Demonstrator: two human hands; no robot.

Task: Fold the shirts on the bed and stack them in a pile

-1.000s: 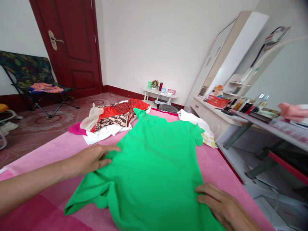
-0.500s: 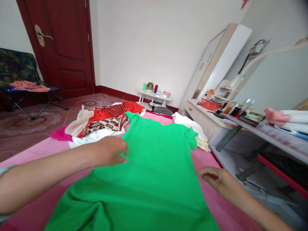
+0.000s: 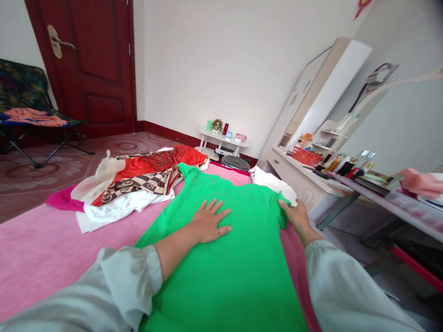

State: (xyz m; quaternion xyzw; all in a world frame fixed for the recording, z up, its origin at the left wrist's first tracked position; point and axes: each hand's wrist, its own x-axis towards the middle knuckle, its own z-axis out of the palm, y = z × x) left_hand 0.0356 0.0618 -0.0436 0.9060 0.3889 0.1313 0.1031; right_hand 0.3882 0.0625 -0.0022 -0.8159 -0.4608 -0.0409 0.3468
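Green shirt: It lies spread out on the bed, mostly flat, right in front of the person. The neck end is far away. The near end runs out of sight at the bottom.
Left hand: It lies palm down on top of the green shirt. The fingers are spread wide apart and hold nothing.
Right hand: It is at the far right sleeve of the green shirt. The thumb touches the cloth. I cannot tell if the fingers pinch it.
Person's sleeves: They are pale grey-green and go down to both wrists.
Bed: It has a soft pink cover and sits under all these clothes.
Heap of clothes: It is on the far left part of the bed, near the green shirt. It has red, brown checked, white and bright pink cloth.
White cloth: It lies on the bed just past the right sleeve end of the green shirt.
Counter: It stands off to the right, with a red basket and some bottles on top.
Chair: It stands far left by the red door, with orange cloth on its seat.
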